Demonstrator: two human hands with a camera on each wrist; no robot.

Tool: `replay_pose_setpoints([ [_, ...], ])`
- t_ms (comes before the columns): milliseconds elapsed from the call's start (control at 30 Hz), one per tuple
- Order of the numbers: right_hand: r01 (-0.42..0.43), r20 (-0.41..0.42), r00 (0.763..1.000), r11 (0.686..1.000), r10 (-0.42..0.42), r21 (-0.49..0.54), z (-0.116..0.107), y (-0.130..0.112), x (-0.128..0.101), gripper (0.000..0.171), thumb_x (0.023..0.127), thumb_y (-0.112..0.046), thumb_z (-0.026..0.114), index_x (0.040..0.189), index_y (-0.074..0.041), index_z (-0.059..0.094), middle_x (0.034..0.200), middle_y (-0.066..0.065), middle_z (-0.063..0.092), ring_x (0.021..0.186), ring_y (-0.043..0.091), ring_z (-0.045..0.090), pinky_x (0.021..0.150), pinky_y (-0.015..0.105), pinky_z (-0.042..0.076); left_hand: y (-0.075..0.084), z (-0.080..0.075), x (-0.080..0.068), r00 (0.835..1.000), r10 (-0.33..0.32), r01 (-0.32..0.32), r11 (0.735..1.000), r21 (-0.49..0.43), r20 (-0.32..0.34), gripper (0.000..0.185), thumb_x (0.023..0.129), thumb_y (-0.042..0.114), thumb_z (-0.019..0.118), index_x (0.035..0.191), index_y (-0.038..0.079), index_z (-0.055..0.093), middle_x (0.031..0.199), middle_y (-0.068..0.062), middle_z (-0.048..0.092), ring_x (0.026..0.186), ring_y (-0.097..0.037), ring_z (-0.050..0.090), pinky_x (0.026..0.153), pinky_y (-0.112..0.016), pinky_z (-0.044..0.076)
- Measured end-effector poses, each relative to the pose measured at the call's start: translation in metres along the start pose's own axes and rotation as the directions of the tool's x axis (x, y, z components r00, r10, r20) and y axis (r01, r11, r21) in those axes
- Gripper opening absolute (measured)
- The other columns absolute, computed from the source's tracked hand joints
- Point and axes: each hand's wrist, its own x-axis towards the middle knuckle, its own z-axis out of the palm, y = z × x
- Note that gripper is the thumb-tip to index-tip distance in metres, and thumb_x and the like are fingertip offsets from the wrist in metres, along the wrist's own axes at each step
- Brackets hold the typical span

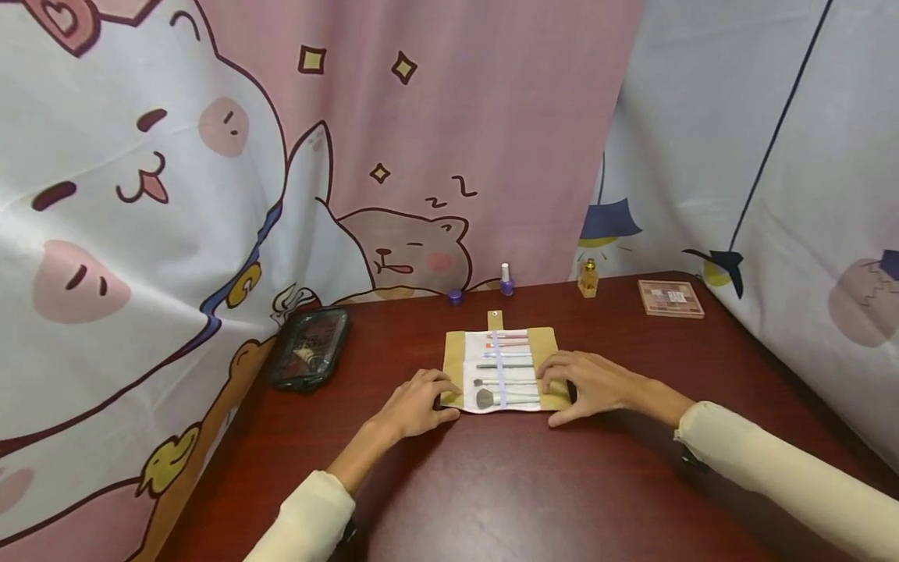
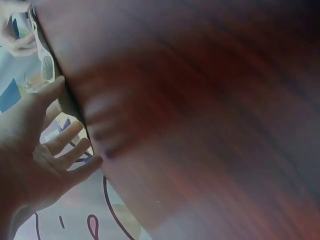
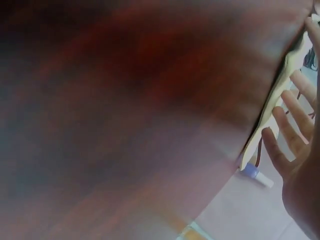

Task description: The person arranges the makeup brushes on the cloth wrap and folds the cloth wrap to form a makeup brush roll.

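Observation:
A tan brush roll (image 1: pixel 453 351) lies unfolded on the dark red table, its white lining facing up and a snap strap (image 1: pixel 495 320) pointing away. Several makeup brushes (image 1: pixel 485 399) lie across it under a lilac elastic band (image 1: pixel 499 371). At its left edge my left hand (image 1: pixel 413 406) touches the tan flap, thumb near the front corner. Over the right flap, my right hand (image 1: pixel 593 384) rests its fingertips, with the thumb low by the table. The right wrist view shows the fingers of my right hand (image 3: pixel 300 155) spread along the roll's edge (image 3: pixel 272 102).
To the left lies a black-trimmed clear pouch (image 1: pixel 309 349). Along the back stand a small purple jar (image 1: pixel 455 297), a purple nail polish bottle (image 1: pixel 506 281) and a gold perfume bottle (image 1: pixel 588 279). An eyeshadow palette (image 1: pixel 670 299) lies at back right. Printed curtains (image 1: pixel 534 140) enclose the table.

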Motion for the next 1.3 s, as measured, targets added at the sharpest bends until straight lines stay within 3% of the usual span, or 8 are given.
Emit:
replay_pose_setpoints([
  [300, -0.069, 0.017, 0.998, 0.996, 0.068, 0.061, 0.003, -0.006, -0.005, 0.018, 0.101, -0.033, 0.069, 0.112, -0.02, 0.073, 0.133, 0.003, 0.068, 0.127, 0.029, 0.06, 0.102, 0.056, 0.049, -0.002, -0.004, 0.011, 0.996, 0.004, -0.011, 0.997, -0.081, -0.088, 0.011, 0.101, 0.034, 0.07, 0.1, 0.024, 0.076, 0.097, 0.007, 0.071, 0.093, -0.015, 0.066, 0.077, -0.045, 0.056],
  [400, -0.133, -0.018, 0.991, 0.986, 0.136, 0.098, 0.0, -0.005, -0.004, 0.014, 0.107, -0.028, 0.06, 0.109, -0.021, 0.071, 0.104, -0.007, 0.071, 0.099, 0.015, 0.067, 0.086, 0.043, 0.055, -0.002, -0.006, 0.016, 0.994, -0.029, 0.014, 0.99, -0.139, -0.104, 0.013, 0.103, 0.034, 0.067, 0.096, 0.024, 0.071, 0.081, 0.009, 0.067, 0.073, -0.009, 0.059, 0.067, -0.037, 0.051],
  [533, -0.213, -0.077, 0.97, 0.959, 0.23, 0.186, -0.005, 0.002, 0.001, 0.012, 0.109, -0.024, 0.056, 0.101, -0.023, 0.066, 0.071, -0.018, 0.046, 0.063, 0.001, 0.045, 0.061, 0.026, 0.043, -0.004, -0.007, 0.022, 0.989, -0.066, 0.035, 0.974, -0.225, -0.13, 0.017, 0.105, 0.032, 0.063, 0.093, 0.022, 0.068, 0.068, 0.011, 0.058, 0.061, -0.003, 0.048, 0.058, -0.028, 0.042],
  [700, -0.258, -0.074, 0.955, 0.93, 0.286, 0.262, -0.007, 0.011, 0.005, 0.013, 0.108, -0.022, 0.059, 0.103, -0.019, 0.07, 0.07, -0.017, 0.046, 0.058, -0.002, 0.037, 0.057, 0.023, 0.04, -0.004, -0.004, 0.031, 0.984, -0.077, 0.027, 0.956, -0.291, -0.16, 0.017, 0.104, 0.026, 0.065, 0.09, 0.016, 0.067, 0.062, 0.011, 0.044, 0.056, -0.004, 0.04, 0.051, -0.025, 0.033],
  [800, -0.287, -0.031, 0.952, 0.926, 0.304, 0.245, -0.006, 0.015, 0.005, 0.015, 0.107, -0.023, 0.061, 0.102, -0.017, 0.074, 0.077, -0.015, 0.057, 0.063, 0.001, 0.044, 0.062, 0.025, 0.043, -0.005, -0.001, 0.04, 0.982, -0.104, 0.053, 0.952, -0.301, -0.156, 0.018, 0.104, 0.027, 0.066, 0.089, 0.017, 0.066, 0.06, 0.01, 0.041, 0.055, -0.005, 0.038, 0.05, -0.025, 0.03],
  [1033, -0.337, -0.024, 0.939, 0.933, 0.343, 0.128, -0.001, 0.017, 0.006, 0.013, 0.103, -0.03, 0.068, 0.092, -0.026, 0.073, 0.083, -0.017, 0.062, 0.071, 0.004, 0.052, 0.064, 0.027, 0.045, -0.01, 0.008, 0.052, 0.981, -0.114, 0.086, 0.98, -0.177, -0.157, 0.018, 0.103, 0.033, 0.066, 0.091, 0.019, 0.063, 0.067, 0.008, 0.055, 0.061, -0.009, 0.052, 0.056, -0.03, 0.042],
  [1167, -0.355, -0.055, 0.932, 0.932, 0.359, 0.075, 0.0, 0.017, 0.009, 0.012, 0.099, -0.034, 0.072, 0.089, -0.028, 0.071, 0.084, -0.016, 0.059, 0.071, 0.004, 0.051, 0.062, 0.026, 0.045, -0.009, 0.011, 0.051, 0.974, -0.019, 0.013, 0.999, -0.03, -0.225, 0.014, 0.1, 0.028, 0.072, 0.1, 0.015, 0.066, 0.086, 0.004, 0.06, 0.079, -0.015, 0.059, 0.065, -0.034, 0.051],
  [1300, -0.371, -0.081, 0.924, 0.927, 0.374, 0.051, 0.0, 0.017, 0.009, 0.009, 0.097, -0.034, 0.075, 0.091, -0.028, 0.072, 0.086, -0.015, 0.059, 0.073, 0.003, 0.054, 0.063, 0.027, 0.048, -0.004, 0.009, 0.049, 0.965, 0.099, -0.085, 0.994, 0.068, -0.242, 0.018, 0.1, 0.031, 0.072, 0.104, 0.014, 0.071, 0.107, -0.001, 0.064, 0.098, -0.021, 0.06, 0.076, -0.038, 0.052],
])
